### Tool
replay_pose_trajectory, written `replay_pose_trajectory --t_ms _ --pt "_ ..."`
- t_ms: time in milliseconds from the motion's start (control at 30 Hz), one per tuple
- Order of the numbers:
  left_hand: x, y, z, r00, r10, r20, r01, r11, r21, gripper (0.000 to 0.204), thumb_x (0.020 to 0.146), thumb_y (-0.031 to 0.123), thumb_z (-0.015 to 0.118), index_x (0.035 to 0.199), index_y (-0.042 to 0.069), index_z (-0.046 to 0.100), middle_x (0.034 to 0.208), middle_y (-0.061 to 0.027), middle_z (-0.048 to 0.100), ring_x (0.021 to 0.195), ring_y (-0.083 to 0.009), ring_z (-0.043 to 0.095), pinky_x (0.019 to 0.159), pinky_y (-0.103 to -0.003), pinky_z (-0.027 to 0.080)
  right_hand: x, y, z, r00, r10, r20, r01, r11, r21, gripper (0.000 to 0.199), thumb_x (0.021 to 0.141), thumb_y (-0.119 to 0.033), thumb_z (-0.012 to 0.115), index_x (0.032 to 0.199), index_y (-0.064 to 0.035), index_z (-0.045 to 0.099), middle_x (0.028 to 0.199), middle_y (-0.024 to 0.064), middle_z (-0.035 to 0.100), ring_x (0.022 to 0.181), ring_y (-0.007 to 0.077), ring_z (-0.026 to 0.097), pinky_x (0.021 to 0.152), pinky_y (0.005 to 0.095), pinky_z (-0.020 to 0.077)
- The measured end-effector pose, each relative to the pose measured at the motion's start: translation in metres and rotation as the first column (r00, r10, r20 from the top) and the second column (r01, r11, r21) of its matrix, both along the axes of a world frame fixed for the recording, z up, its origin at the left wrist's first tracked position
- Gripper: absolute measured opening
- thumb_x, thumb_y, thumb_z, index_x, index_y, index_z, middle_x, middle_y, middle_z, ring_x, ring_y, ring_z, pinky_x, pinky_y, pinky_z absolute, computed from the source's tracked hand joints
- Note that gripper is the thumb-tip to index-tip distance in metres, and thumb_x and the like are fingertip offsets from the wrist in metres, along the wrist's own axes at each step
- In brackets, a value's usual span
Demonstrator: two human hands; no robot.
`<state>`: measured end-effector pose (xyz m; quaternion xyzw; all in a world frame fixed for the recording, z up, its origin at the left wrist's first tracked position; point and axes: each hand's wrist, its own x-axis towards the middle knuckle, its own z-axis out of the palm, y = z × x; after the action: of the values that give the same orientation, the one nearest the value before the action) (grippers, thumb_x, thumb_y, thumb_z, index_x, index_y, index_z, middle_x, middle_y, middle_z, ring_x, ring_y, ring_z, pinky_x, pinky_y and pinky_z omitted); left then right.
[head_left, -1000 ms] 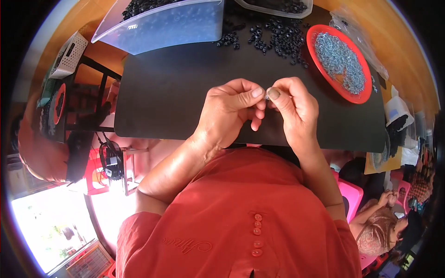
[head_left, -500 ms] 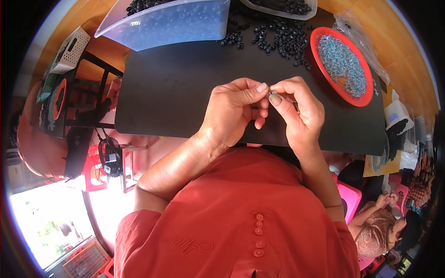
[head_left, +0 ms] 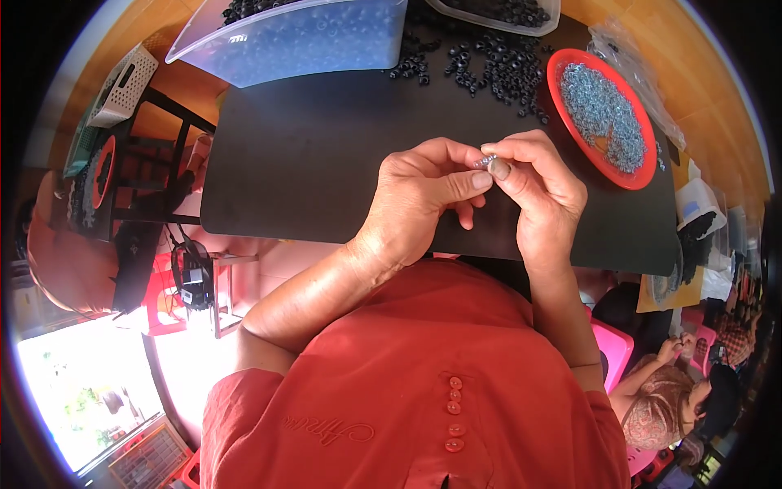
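Note:
Between my hands, above the near half of the dark table [head_left: 301, 147], is a small silvery spring [head_left: 485, 162], partly covered by fingertips. My left hand [head_left: 407, 196] pinches its left end with thumb and forefinger. On its other end, my right hand [head_left: 544, 183] closes thumb and forefinger. To the right, a red plate [head_left: 634, 180] holds a heap of similar silvery springs [head_left: 599, 102]. Small black ring-like pieces [head_left: 507, 77] lie loose on the far part of the table.
A translucent tub [head_left: 326, 49] filled with black pieces stands at the far left, and a shallower clear container [head_left: 497, 24] beside it. A crumpled plastic bag [head_left: 631, 61] lies behind the plate. Another person [head_left: 660, 399] sits at the lower right; a black rack [head_left: 167, 155] stands left.
Both hands have shifted slightly to the right. More of the spring now shows between the fingertips, and my left thumb has moved lower along it.

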<state>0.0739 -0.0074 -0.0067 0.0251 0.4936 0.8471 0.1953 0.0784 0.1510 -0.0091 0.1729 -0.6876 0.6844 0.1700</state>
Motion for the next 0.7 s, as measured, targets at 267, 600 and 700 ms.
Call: replay_pose_trajectory --t_ms 267,600,700 --pt "-0.002 -0.003 0.000 0.996 -0.071 0.053 0.068 0.996 0.056 0.016 0.094 0.013 0.062 0.099 -0.002 0.063 0.082 -0.0095 0.064 0.070 -0.0179 0.062 0.056 -0.029 0.048 0.004 0.001 0.002 0.988 0.064 0.139 -0.054 0.996 -0.077 0.008 0.087 0.001 0.064 0.094 0.0049 0.066 0.087 0.0052 0.060 0.077 0.0101 0.055 0.068 0.0221 0.0444" --pt "-0.010 -0.011 -0.002 0.970 -0.180 0.162 0.145 0.967 0.207 0.018 0.098 0.012 0.055 0.098 -0.005 0.060 0.081 -0.0119 0.062 0.069 -0.0226 0.061 0.057 -0.032 0.046 0.006 -0.005 0.006 0.978 0.123 0.168 -0.102 0.986 -0.130 0.008 0.091 -0.001 0.063 0.095 0.0050 0.064 0.086 0.0046 0.059 0.077 0.0092 0.055 0.067 0.0213 0.0444" --pt "-0.007 -0.010 0.003 0.985 -0.128 0.115 0.117 0.988 0.098 0.015 0.096 0.010 0.057 0.098 -0.005 0.060 0.081 -0.0110 0.063 0.070 -0.0200 0.061 0.057 -0.030 0.047 0.005 -0.004 0.003 0.992 0.063 0.106 -0.058 0.997 -0.048 0.007 0.090 0.000 0.063 0.095 0.0055 0.063 0.086 0.0044 0.059 0.077 0.0088 0.055 0.068 0.0204 0.0441"
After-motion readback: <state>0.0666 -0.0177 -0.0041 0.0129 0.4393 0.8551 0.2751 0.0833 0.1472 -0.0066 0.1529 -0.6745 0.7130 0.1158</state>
